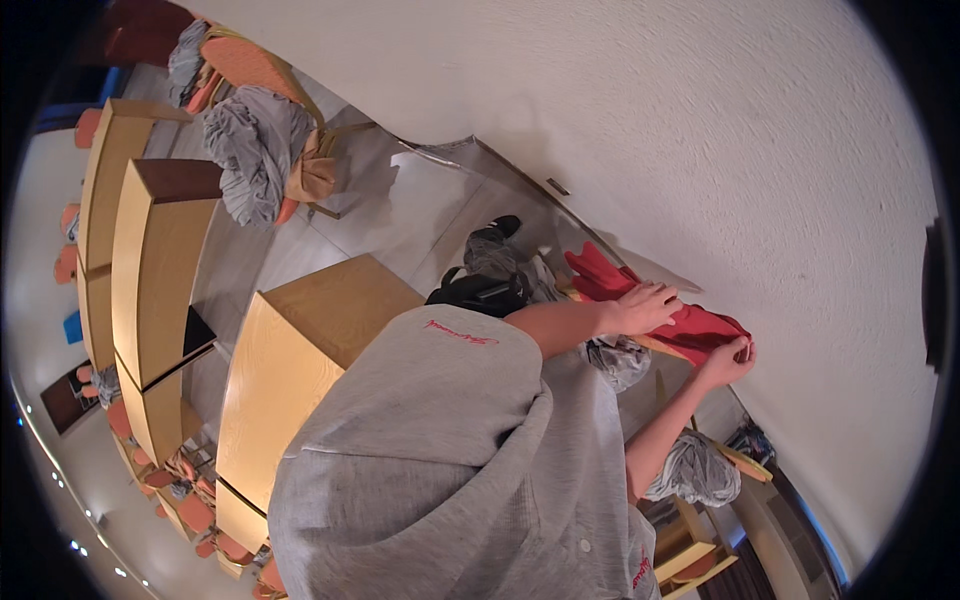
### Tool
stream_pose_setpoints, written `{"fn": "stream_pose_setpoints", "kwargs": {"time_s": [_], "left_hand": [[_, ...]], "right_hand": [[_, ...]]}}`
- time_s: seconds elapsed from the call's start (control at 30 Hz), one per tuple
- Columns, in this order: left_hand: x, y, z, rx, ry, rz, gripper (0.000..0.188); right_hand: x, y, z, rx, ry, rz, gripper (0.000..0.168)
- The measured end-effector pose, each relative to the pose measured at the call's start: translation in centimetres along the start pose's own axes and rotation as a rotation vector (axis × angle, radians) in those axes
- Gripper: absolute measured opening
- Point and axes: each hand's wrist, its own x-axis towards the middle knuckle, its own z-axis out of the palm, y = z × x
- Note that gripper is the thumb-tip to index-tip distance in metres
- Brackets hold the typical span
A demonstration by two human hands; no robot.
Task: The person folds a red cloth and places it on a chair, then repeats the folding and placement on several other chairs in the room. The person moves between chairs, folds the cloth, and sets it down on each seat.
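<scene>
A red cloth [694,330] is stretched between my two hands close to a textured white wall [750,187]. My left hand [646,307] lies over its middle with fingers bent onto the fabric. At the far end, my right hand [731,362] pinches the edge between thumb and fingertips. More red folds [596,270] hang past my left wrist, near the wall's base. Beneath my forearms sits a crumpled grey cloth [619,361]; what supports it is mostly hidden. My grey shirt [450,450] fills the lower middle.
A black bag [484,292] lies beside a dark shoe [504,226]. Wooden desks [300,360] stand left. An orange chair [247,64] at upper left bears a grey cloth bundle [255,150] and a brown cloth [310,176]. Another grey bundle [694,469] sits lower right.
</scene>
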Motion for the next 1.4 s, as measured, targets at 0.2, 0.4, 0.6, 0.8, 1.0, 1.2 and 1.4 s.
{"fn": "stream_pose_setpoints", "kwargs": {"time_s": [0.2,0.4,0.6,0.8,1.0,1.2,1.4], "left_hand": [[1.3,-1.4,-0.7,0.062,-0.200,0.130,0.038],[1.7,-2.1,-1.4,0.154,-0.295,0.182,0.035],[0.5,-2.2,-0.2,0.206,-0.199,0.147,0.037],[-0.7,-1.2,0.6,0.237,-0.131,0.056,0.049],[-1.1,-1.9,1.2,0.342,0.044,0.111,0.047],[-0.9,-1.9,0.9,0.368,-0.014,0.151,0.037],[-1.1,-1.4,0.7,0.366,-0.014,0.127,0.032]], "right_hand": [[-1.8,3.6,-0.1,-0.265,-0.248,0.040,0.053],[-4.8,1.7,2.1,-0.492,-0.428,-0.070,0.051],[-6.5,1.4,3.7,-0.546,-0.486,-0.040,0.058],[-7.4,3.0,5.2,-0.516,-0.453,-0.120,0.069],[-7.8,3.1,5.5,-0.423,-0.420,-0.196,0.077],[-8.2,1.1,4.8,-0.472,-0.515,-0.092,0.069],[-8.0,-0.9,3.8,-0.460,-0.524,0.008,0.064]]}}
